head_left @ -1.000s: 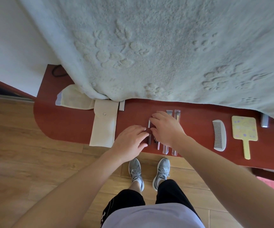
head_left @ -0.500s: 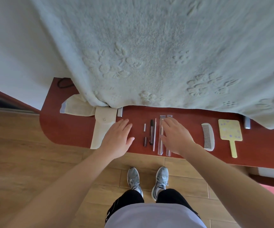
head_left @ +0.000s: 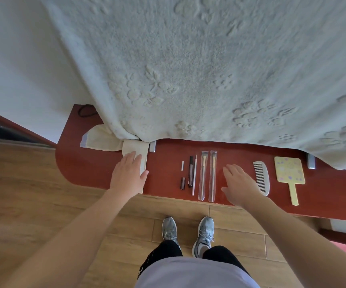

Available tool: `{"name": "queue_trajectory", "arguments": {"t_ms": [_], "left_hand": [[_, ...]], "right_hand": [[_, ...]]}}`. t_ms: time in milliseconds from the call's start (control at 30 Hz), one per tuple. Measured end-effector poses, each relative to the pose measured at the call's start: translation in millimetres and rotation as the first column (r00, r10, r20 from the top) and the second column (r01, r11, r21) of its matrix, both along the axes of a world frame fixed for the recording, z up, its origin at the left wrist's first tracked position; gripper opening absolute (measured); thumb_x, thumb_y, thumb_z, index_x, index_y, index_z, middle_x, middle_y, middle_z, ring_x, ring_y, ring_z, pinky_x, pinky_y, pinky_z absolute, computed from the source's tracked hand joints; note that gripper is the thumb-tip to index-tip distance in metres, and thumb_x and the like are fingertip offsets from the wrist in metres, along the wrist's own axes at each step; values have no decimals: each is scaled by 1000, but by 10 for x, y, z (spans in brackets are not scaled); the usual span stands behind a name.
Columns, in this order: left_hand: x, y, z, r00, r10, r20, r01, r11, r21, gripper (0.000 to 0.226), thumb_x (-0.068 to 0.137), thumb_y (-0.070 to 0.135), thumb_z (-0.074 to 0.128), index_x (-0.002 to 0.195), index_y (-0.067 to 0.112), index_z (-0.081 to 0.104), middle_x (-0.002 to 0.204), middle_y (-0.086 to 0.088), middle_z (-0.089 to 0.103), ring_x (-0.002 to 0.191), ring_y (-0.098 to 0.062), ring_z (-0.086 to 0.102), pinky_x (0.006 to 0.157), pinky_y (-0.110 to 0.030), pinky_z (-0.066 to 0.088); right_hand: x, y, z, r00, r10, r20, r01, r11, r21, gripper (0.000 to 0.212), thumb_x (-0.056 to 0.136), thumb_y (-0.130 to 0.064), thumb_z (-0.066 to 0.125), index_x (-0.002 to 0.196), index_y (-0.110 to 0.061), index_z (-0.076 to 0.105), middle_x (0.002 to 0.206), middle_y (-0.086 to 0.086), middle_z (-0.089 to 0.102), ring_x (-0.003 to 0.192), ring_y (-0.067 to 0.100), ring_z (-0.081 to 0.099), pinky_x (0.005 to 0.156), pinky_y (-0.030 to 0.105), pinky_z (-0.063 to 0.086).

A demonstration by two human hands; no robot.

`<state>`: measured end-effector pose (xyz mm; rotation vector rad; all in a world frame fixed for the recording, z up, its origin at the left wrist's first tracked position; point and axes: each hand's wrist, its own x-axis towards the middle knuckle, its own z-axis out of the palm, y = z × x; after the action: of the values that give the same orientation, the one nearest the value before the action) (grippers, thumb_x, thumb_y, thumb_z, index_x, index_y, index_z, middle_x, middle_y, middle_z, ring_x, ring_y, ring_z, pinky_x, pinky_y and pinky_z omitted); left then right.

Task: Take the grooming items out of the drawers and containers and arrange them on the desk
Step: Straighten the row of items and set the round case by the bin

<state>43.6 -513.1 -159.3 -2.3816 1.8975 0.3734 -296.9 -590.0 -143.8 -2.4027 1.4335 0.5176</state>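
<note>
laying-out looks nearly done. both hands are flat, fingers straight, holding nothing: left hand on one of two cream pouches, right hand over the tabletop at lower centre. next probably means emptying that pouch. in the row: two sleeved brushes, one dark pencil, one white stick, two small caps, one comb, one mirror.

**Things in a row on the desk**

Two brushes lie side by side on the desk. Just left of the brushes lie some thin sticks. Far left of the brushes is a pouch, with the left hand over it. Right of the brushes come the right hand, then a comb, then a mirror. Behind the brushes hangs a blanket.
</note>
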Motion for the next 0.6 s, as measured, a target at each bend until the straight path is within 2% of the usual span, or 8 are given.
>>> {"name": "queue_trajectory", "arguments": {"t_ms": [100,300,500,600], "left_hand": [[-1,1,-30,998,60,-2,-60,998,-18,58,90,41,63,134,9,47,141,-11,45,129,-29,44,97,-41,48],[-42,2,-125,990,137,-45,-138,990,-8,65,85,43,69,135,8,46,144,-12,40,133,-31,39,89,-43,52],[-85,9,-179,972,209,-104,-211,977,-13,69,84,38,72,140,10,42,151,-10,33,141,-29,28,94,-45,52],[-93,4,-207,962,241,-128,-245,969,-22,72,81,39,76,139,12,44,149,-7,34,139,-29,29,91,-47,53]], "right_hand": [[-18,-13,-40,1000,2,-8,-2,1000,11,77,92,-44,55,150,-8,19,157,8,21,145,26,15,118,37,18],[-58,-33,-66,999,-30,-12,30,998,47,80,90,-45,59,150,-9,19,157,7,20,144,24,17,116,35,22],[-53,-25,-87,999,-48,3,48,997,54,78,90,-43,60,149,-10,22,156,6,20,144,24,18,113,35,28],[-35,-18,-100,998,-59,1,59,997,56,78,89,-41,62,149,-9,23,156,6,20,144,24,18,112,34,29]]}}
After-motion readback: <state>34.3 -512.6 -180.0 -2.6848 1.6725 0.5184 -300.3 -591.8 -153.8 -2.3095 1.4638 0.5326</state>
